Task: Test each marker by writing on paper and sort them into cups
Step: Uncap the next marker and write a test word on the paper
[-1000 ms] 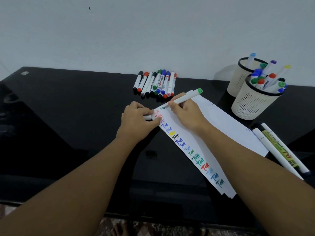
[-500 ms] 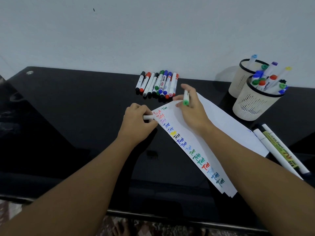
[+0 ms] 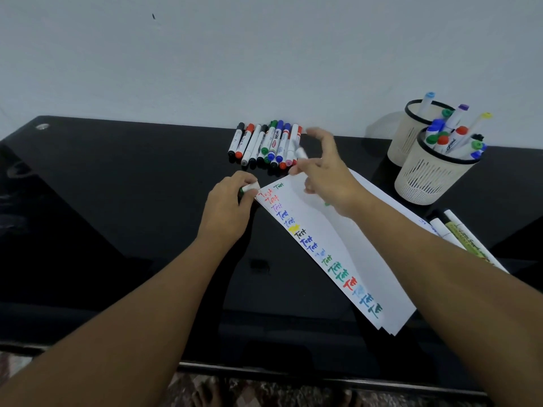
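The left hand [image 3: 226,207] pinches a green-tipped cap [image 3: 249,188] at the paper's [image 3: 338,245] top corner. The blurred right hand [image 3: 326,171], fingers curled, holds a white marker [image 3: 301,152] above the paper. "Test" repeats in many colours down the paper's edge.

Markers [image 3: 266,143] behind paper [image 3: 332,245], left of cups [image 3: 423,168]
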`<state>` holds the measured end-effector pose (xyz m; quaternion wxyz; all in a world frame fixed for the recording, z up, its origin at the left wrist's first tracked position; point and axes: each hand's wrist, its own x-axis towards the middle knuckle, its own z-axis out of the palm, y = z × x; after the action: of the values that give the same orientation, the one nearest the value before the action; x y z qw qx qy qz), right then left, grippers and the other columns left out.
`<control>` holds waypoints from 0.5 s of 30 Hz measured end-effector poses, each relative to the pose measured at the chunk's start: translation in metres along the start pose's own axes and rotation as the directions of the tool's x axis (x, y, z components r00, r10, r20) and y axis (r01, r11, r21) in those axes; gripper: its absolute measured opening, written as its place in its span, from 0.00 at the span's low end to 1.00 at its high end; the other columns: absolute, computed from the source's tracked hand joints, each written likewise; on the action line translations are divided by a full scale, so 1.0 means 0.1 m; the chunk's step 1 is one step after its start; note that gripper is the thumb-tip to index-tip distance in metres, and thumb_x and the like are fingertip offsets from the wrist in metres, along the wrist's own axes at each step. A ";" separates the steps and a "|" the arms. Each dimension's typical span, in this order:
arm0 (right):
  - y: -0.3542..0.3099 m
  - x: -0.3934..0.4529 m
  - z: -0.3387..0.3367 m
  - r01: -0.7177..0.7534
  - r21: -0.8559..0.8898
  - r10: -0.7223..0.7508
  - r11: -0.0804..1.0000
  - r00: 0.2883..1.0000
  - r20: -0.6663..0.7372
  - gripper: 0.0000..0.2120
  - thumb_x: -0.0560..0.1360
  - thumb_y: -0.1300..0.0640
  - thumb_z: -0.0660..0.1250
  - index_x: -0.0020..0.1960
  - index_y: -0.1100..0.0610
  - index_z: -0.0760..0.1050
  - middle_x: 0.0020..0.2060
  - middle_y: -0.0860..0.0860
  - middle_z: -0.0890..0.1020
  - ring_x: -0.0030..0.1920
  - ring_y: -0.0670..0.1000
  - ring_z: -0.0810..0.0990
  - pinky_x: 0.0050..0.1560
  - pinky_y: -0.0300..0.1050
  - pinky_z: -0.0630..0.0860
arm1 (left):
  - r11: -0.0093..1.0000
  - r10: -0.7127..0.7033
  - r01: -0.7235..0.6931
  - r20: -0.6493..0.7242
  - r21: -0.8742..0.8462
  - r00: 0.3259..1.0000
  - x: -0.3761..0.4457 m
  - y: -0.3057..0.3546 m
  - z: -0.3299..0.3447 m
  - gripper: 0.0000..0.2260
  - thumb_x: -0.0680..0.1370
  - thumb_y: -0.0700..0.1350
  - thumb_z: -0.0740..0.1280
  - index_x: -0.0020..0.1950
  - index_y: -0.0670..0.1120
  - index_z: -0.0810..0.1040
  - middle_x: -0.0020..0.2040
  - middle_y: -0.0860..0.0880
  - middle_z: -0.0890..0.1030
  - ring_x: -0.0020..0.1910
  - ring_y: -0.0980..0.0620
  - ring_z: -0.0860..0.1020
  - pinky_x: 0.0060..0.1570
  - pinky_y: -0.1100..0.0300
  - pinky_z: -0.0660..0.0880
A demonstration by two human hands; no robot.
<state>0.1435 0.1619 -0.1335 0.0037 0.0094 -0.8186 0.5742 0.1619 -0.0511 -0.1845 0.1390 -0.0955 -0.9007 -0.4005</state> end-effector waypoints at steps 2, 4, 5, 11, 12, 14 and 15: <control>0.01 -0.02 -0.02 0.052 -0.332 -0.012 0.942 0.993 0.120 0.18 0.82 0.54 0.67 0.70 0.46 0.65 0.54 0.49 0.85 0.43 0.48 0.79 0.45 0.44 0.76 | 1.000 -0.012 0.012 -0.006 -0.009 1.000 0.00 0.01 0.00 0.09 0.82 0.43 0.66 0.61 0.51 0.79 0.55 0.54 0.81 0.55 0.55 0.77 0.57 0.56 0.75; 0.05 -0.06 -0.03 0.169 -0.622 -0.047 0.765 0.977 0.208 0.14 0.82 0.50 0.67 0.66 0.47 0.73 0.58 0.47 0.82 0.52 0.49 0.80 0.50 0.46 0.75 | 1.000 -0.019 0.019 -0.005 -0.022 1.000 0.00 0.02 0.00 0.10 0.82 0.41 0.66 0.62 0.50 0.79 0.56 0.54 0.81 0.55 0.56 0.77 0.58 0.58 0.76; 0.08 -0.08 -0.03 0.218 -0.684 -0.072 0.696 0.969 0.236 0.13 0.83 0.48 0.66 0.66 0.46 0.75 0.59 0.46 0.82 0.56 0.49 0.80 0.54 0.47 0.75 | 0.999 -0.018 0.017 -0.007 -0.036 1.000 0.00 0.01 0.00 0.10 0.82 0.41 0.67 0.62 0.49 0.80 0.56 0.54 0.81 0.54 0.57 0.78 0.58 0.58 0.76; 0.11 -0.11 -0.05 0.280 -0.740 -0.129 0.612 0.958 0.256 0.12 0.84 0.46 0.63 0.67 0.41 0.74 0.64 0.46 0.81 0.62 0.50 0.78 0.60 0.54 0.78 | 0.997 -0.009 0.008 -0.003 -0.075 1.000 0.00 0.03 0.00 0.08 0.81 0.40 0.68 0.59 0.49 0.80 0.55 0.56 0.82 0.54 0.58 0.79 0.55 0.61 0.78; 0.10 -0.12 -0.04 0.282 -0.744 -0.126 0.606 0.957 0.260 0.12 0.84 0.46 0.63 0.67 0.41 0.74 0.64 0.46 0.81 0.62 0.50 0.78 0.60 0.55 0.78 | 0.997 -0.001 0.001 -0.001 -0.076 1.000 0.00 0.03 0.00 0.08 0.81 0.40 0.68 0.59 0.49 0.80 0.55 0.56 0.82 0.54 0.58 0.79 0.56 0.61 0.78; 0.10 -0.13 -0.04 0.292 -0.752 -0.128 0.591 0.954 0.270 0.13 0.84 0.46 0.63 0.67 0.42 0.74 0.64 0.46 0.81 0.62 0.51 0.78 0.60 0.54 0.77 | 0.997 0.028 -0.027 0.009 -0.075 1.000 -0.01 0.03 0.00 0.09 0.81 0.40 0.68 0.59 0.50 0.80 0.55 0.56 0.82 0.54 0.58 0.79 0.56 0.61 0.78; 0.09 -0.13 -0.04 0.299 -0.758 -0.131 0.580 0.952 0.275 0.13 0.84 0.46 0.62 0.67 0.42 0.74 0.64 0.46 0.81 0.62 0.51 0.78 0.59 0.53 0.77 | 0.996 0.047 -0.046 0.013 -0.072 0.999 -0.01 0.03 0.00 0.09 0.81 0.39 0.68 0.59 0.50 0.81 0.55 0.56 0.82 0.54 0.58 0.79 0.57 0.61 0.77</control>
<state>0.1560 0.1688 -0.1412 -0.0005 0.1609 -0.9763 0.1445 0.1636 -0.0491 -0.1831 0.1383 -0.1244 -0.8842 -0.4284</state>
